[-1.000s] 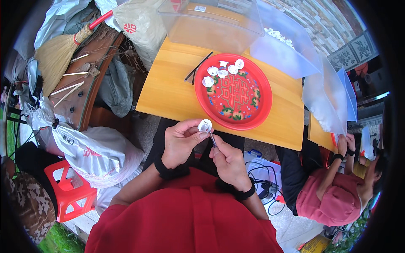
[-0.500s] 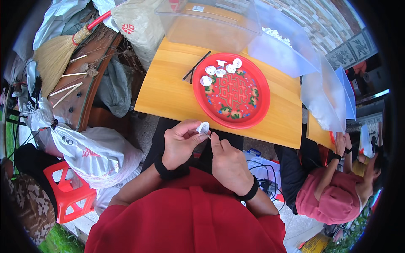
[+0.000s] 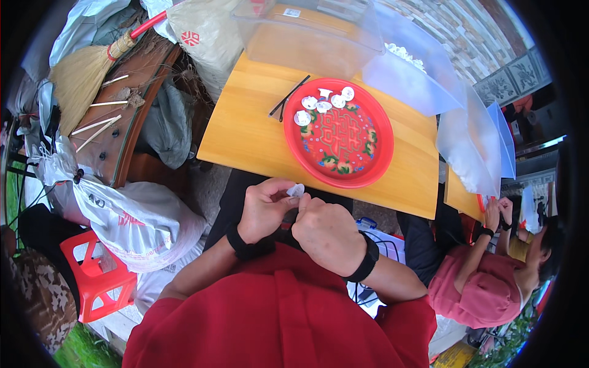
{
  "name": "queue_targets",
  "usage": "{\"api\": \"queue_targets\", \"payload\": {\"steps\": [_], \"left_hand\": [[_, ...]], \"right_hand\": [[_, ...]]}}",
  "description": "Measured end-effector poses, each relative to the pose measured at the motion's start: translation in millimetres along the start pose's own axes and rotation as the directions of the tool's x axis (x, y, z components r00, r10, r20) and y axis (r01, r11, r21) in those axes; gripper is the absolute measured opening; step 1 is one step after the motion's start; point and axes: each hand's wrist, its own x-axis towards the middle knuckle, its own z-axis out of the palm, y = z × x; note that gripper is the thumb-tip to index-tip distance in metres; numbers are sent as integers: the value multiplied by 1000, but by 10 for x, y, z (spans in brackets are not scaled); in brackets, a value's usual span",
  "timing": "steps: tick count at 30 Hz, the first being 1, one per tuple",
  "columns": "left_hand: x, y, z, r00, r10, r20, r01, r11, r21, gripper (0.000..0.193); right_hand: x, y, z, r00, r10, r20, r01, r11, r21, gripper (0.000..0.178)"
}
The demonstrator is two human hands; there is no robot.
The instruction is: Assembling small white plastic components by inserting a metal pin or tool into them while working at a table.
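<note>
My left hand point(image 3: 262, 210) pinches a small white plastic piece point(image 3: 296, 190) between thumb and fingertips, just off the near edge of the table. Against it my right hand point(image 3: 329, 234) is closed, knuckles up, its fingertips meeting the piece. What those right fingers grip is hidden behind the hand. Beyond both hands a red round tray point(image 3: 385, 142) with a floral pattern rests on the table. Several similar white pieces point(image 3: 302, 118) lie in its upper left part.
Two thin black sticks point(image 3: 288, 96) lie on the wooden table point(image 3: 239, 122) left of the tray. Clear bins point(image 3: 307, 40) stand behind; a frosted bin point(image 3: 408, 80) holds white pieces. A co-worker point(image 3: 485, 276) sits at right. At left are a red stool point(image 3: 98, 276), white sack point(image 3: 132, 227) and broom point(image 3: 86, 80).
My right hand has rolled over, its back now turned up, and its fingers have moved closer to the left hand. The white piece has tilted in my left fingers.
</note>
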Motion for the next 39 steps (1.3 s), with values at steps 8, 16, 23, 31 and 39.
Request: {"api": "queue_targets", "payload": {"steps": [8,16,23,31,39], "left_hand": [[103,136,-67,992,-16,126,47,967,-249,20],[90,141,-149,982,-58,182,117,935,-334,22],[61,163,-152,980,-63,188,143,880,-453,23],[47,159,-123,975,-56,216,142,902,-408,23],[36,83,-107,976,51,211,-7,979,-204,21]], "right_hand": [[-125,101,-1,975,205,-86,-189,968,166,36],[-271,113,-49,947,263,-183,-208,938,277,42],[-217,7,41,954,254,-158,-203,938,281,43],[-206,-18,59,958,239,-160,-207,959,196,42],[-100,-46,-15,987,157,-38,-160,985,-69,30]]}}
